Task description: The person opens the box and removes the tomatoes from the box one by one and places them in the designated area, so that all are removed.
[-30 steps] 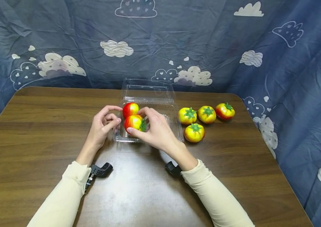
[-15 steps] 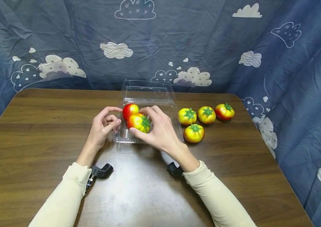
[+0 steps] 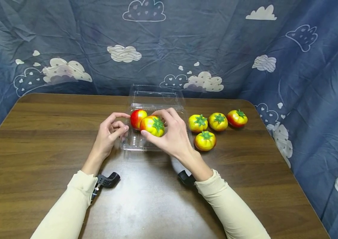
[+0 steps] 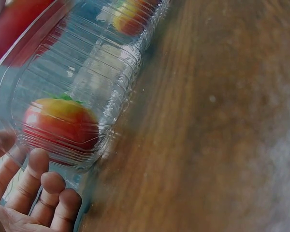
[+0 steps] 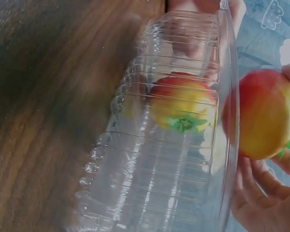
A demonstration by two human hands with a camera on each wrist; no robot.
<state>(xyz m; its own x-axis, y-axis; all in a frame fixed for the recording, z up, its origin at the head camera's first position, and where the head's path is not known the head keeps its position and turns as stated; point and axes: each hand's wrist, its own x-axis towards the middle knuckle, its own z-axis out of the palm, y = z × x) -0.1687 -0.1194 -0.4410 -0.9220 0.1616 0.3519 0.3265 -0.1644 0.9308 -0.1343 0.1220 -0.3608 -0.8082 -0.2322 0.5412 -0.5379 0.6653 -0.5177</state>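
Observation:
My right hand holds a red-and-yellow tomato with a green leafy top between thumb and fingers. This tomato is at rim height over the clear plastic container. Inside the container, at the back left, sits another tomato, partly covered by the held one. In the left wrist view this inner tomato shows through the ribbed wall. My left hand grips the container's left edge, index finger stretched along it and the other fingers curled against the wall.
Right of the container several tomatoes lie on the wooden table. The container's clear lid stands open at the back, near the patterned blue curtain. A black wrist camera sticks out below the left hand.
My right hand has carried its tomato to the right and slightly back, showing more of the tomato behind it. The left hand has stayed at the container's edge.

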